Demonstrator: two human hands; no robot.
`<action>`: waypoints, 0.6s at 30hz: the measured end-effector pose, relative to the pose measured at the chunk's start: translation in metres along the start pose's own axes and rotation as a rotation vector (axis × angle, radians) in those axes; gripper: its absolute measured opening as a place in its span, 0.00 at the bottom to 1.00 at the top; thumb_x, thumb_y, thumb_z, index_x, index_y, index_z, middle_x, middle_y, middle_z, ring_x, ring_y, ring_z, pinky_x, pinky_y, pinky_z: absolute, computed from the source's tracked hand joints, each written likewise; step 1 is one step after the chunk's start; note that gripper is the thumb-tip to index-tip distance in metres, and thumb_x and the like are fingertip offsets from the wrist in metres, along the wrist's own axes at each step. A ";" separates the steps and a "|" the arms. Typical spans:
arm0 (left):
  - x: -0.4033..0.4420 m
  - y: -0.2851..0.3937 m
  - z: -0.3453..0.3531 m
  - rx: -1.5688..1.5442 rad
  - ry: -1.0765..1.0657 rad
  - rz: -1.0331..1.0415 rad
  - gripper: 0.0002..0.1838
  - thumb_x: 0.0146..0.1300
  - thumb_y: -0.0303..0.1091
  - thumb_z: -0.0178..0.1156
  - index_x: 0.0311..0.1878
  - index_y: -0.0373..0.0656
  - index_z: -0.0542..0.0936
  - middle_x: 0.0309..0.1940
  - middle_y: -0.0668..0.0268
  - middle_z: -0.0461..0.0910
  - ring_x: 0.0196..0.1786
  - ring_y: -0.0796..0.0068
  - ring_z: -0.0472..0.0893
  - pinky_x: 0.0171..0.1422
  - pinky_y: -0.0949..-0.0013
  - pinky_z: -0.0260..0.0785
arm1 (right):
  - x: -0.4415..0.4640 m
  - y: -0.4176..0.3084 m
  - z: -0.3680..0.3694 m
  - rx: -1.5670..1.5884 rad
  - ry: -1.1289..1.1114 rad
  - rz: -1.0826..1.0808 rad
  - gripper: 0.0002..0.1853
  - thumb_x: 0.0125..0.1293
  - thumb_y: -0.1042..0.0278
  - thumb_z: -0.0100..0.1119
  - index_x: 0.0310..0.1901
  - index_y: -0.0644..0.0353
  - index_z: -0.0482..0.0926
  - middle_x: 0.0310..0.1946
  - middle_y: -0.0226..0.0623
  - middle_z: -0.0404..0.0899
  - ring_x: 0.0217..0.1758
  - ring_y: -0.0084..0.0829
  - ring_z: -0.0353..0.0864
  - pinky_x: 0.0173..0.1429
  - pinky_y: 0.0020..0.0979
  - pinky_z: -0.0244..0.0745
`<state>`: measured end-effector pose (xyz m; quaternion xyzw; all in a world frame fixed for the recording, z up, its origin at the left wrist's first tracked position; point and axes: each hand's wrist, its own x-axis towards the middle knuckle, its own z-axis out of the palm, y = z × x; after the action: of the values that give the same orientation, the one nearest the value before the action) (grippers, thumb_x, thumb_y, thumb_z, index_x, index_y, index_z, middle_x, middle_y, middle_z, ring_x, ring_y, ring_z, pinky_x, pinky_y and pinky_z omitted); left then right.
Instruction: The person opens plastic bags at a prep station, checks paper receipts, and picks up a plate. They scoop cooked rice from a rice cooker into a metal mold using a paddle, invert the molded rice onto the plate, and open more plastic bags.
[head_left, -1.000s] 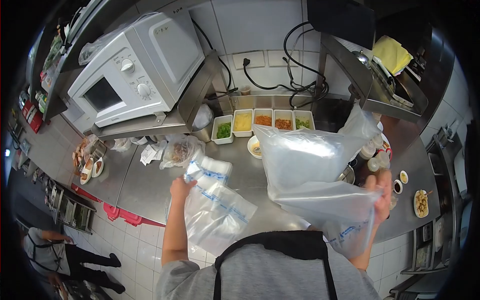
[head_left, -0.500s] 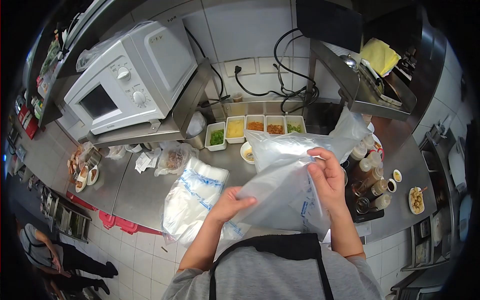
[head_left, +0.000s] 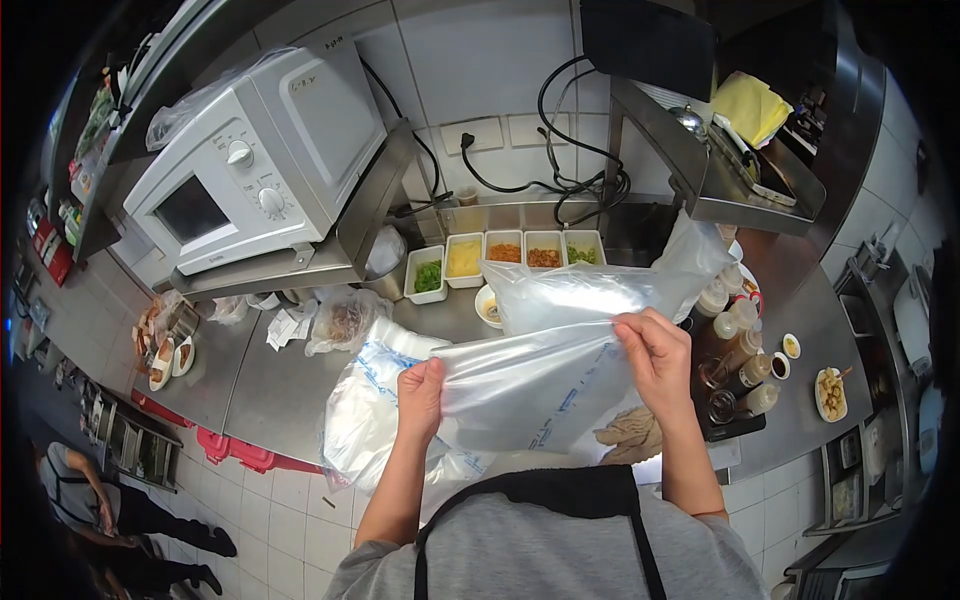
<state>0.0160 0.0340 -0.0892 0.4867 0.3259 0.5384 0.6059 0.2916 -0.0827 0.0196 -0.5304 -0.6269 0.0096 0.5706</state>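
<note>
A clear plastic bag with blue print (head_left: 530,390) is stretched between my two hands above the front of the counter. My left hand (head_left: 420,396) pinches its left edge, and my right hand (head_left: 655,362) grips its upper right corner. Flat bags with blue print (head_left: 365,405) lie to the left, partly behind my left hand. Behind the stretched bag, a larger clear bag (head_left: 570,292) lies on the counter. A tan cloth (head_left: 632,436) shows beneath my right wrist.
Food tubs (head_left: 464,258) line the back of the steel counter (head_left: 280,400). A microwave (head_left: 240,165) sits on a raised shelf at left. Sauce bottles (head_left: 740,350) and a bowl of food (head_left: 830,393) are at right. Another person (head_left: 80,490) stands at the far left.
My left hand has let go of the flat bags and taken the printed bag's left edge. My right hand has come inward, and the bag is now pulled taut.
</note>
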 end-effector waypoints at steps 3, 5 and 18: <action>-0.001 0.008 0.010 0.061 0.048 0.066 0.21 0.65 0.43 0.56 0.16 0.47 0.70 0.14 0.82 0.62 0.19 0.90 0.54 0.24 0.80 0.45 | 0.002 -0.006 -0.001 -0.010 0.015 0.001 0.03 0.57 0.81 0.57 0.34 0.68 0.79 0.26 0.38 0.76 0.25 0.26 0.74 0.29 0.23 0.67; 0.000 0.010 0.008 0.121 0.026 0.124 0.22 0.65 0.43 0.55 0.16 0.47 0.69 0.14 0.82 0.62 0.20 0.90 0.54 0.24 0.80 0.45 | 0.000 -0.005 0.000 0.014 0.042 -0.021 0.04 0.57 0.82 0.57 0.34 0.68 0.79 0.27 0.39 0.77 0.25 0.26 0.74 0.30 0.23 0.68; 0.011 -0.015 -0.010 0.133 -0.379 -0.055 0.24 0.63 0.51 0.55 0.50 0.38 0.73 0.39 0.66 0.76 0.37 0.79 0.75 0.43 0.72 0.69 | -0.006 -0.002 -0.001 0.420 -0.112 0.081 0.05 0.52 0.84 0.60 0.31 0.67 0.77 0.31 0.37 0.78 0.36 0.26 0.77 0.43 0.25 0.72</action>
<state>0.0140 0.0477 -0.1047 0.6094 0.2539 0.3977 0.6372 0.2896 -0.0880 0.0165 -0.4231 -0.6201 0.1924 0.6320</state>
